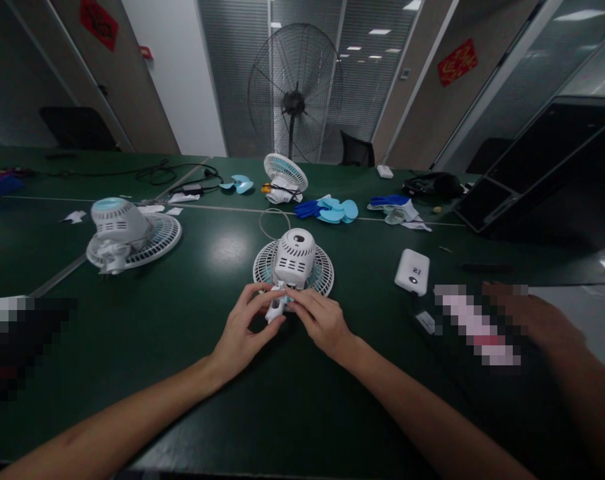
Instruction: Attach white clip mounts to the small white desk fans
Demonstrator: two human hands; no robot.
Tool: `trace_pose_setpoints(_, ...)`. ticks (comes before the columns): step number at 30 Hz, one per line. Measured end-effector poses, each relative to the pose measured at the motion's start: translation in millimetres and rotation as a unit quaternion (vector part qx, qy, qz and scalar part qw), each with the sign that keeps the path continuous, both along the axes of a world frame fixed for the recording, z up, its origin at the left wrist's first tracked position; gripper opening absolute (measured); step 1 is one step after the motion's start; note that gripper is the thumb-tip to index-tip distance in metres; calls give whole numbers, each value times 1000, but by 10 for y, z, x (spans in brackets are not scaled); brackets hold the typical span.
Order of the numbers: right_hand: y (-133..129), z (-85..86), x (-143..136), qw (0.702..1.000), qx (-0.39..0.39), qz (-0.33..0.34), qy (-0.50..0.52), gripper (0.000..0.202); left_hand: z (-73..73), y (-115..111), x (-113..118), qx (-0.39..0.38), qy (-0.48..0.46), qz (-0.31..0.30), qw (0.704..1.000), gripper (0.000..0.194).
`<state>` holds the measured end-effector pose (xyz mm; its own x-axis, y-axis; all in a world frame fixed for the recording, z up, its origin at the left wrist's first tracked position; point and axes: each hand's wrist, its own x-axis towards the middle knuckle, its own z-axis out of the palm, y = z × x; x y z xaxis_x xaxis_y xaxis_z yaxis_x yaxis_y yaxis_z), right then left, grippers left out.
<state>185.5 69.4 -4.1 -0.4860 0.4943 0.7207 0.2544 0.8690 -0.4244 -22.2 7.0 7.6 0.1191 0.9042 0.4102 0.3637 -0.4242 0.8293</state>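
A small white fan [295,257] lies grille-down on the dark green table, its motor housing facing up. At its near side a white clip-like part [276,307] is pinched between the thumb and fingers of my left hand [246,327]. My right hand [325,322] has its fingertips closed on the same part from the right, at a small light-blue piece. Whether the part is joined to the fan is hidden by my fingers.
Another white fan [127,230] lies left, a third [285,179] behind. Light-blue blades [338,211], blue gloves [389,200] and a white power bank [413,271] are on the table [207,427]. Another person's hand [537,313] is at the right, near a pixelated object.
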Motion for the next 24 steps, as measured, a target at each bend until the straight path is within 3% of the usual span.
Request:
trace_pose_setpoints(4,-37,32,3,999,-19,-27,11,30,17,-12,-5,15,50,2,999,41)
trace_pose_setpoints(11,-41,89,22,1000,-22,-12,12,35,29,18,-26,38,61,17,997,38)
trace_pose_setpoints(18,14,82,8,997,-34,-43,58,15,58,14,-38,58,106,-2,993,40)
trace_pose_setpoints(24,2,81,19,996,-45,-71,34,11,9,38,-71,70,125,-3,990,43)
